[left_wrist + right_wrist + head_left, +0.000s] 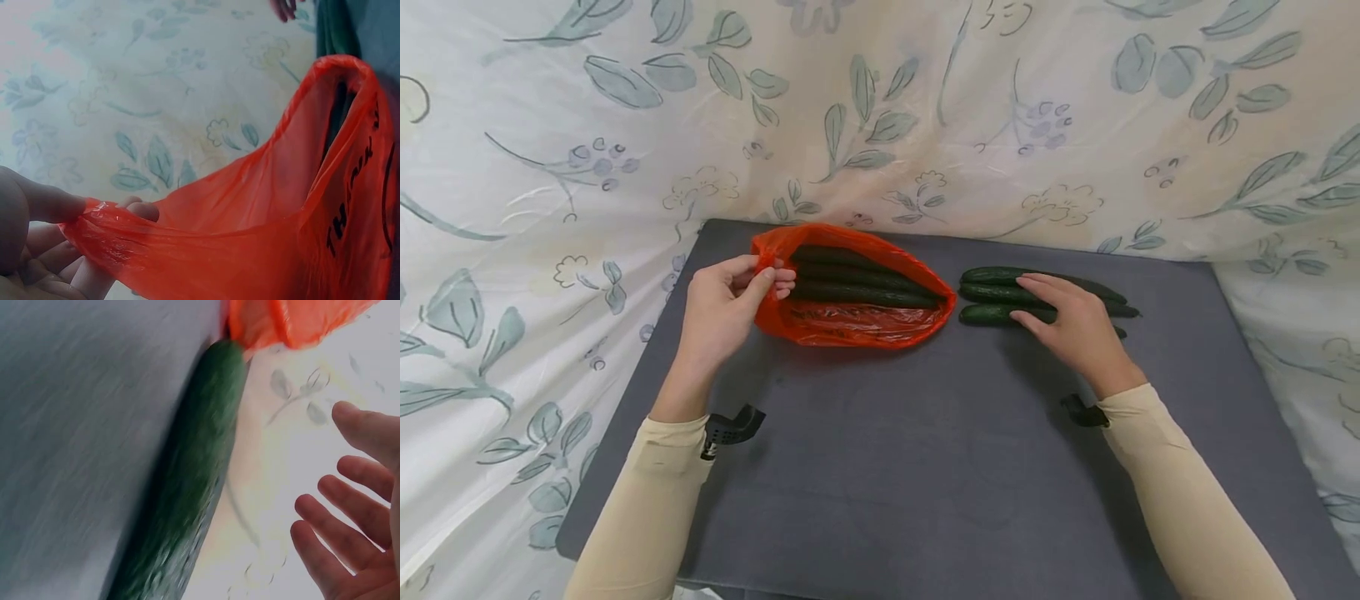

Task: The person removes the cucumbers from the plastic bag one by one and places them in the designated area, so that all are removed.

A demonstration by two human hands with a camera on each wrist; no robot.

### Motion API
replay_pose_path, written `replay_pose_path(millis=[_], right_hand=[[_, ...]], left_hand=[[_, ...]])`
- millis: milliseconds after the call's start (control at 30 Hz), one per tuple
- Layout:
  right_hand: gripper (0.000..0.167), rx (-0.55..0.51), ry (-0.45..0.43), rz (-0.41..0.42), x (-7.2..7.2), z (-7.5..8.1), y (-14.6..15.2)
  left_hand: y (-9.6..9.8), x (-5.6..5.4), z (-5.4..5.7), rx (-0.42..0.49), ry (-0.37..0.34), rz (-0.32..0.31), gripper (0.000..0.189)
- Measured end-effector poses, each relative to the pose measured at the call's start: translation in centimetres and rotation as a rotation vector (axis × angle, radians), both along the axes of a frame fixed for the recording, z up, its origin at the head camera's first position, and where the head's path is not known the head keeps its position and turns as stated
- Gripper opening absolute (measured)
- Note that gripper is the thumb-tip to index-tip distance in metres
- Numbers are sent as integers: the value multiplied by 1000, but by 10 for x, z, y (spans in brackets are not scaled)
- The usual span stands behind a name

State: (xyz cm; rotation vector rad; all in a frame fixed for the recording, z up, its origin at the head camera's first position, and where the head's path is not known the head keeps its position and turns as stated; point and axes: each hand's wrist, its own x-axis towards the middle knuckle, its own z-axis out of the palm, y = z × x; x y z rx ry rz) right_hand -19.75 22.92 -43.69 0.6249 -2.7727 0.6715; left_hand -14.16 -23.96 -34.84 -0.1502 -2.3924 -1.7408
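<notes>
A red plastic bag (857, 333) lies on its side with its mouth spread, and several dark green cucumbers (861, 292) show inside. My left hand (722, 300) pinches the bag's rim at its left end; in the left wrist view the thumb and fingers grip the gathered red film (125, 231). To the right of the bag, three cucumbers (992, 293) lie side by side. My right hand (1071, 321) hovers over them, fingers apart and holding nothing. The right wrist view shows these fingers (350, 512) away from the nearest cucumber (194, 456).
A dark grey table (880, 467) carries everything. Behind it and at both sides hangs a pale cloth (880, 108) with a leaf and flower print. Black straps (730, 429) sit at both wrists.
</notes>
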Motion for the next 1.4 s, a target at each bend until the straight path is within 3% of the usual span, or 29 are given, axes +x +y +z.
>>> replay_pose_path(millis=[200,700,867,1100,1400], right_hand=[[53,-30,3,56,-11,5,-34],[51,-80,-56,201,-31,10,-110],[51,-88,-89,265,-36,3,-134],[53,-78,-116,288,-40,-13,-149],[53,32,-176,295,-49,-24,-158]], left_hand=[[1,0,-2,-8,-3,-10,26],[1,2,-3,-75,-9,-2,26],[3,2,-3,-60,-7,0,26],[8,0,-4,-34,-9,-25,25],[12,0,-3,-37,-17,-38,26]])
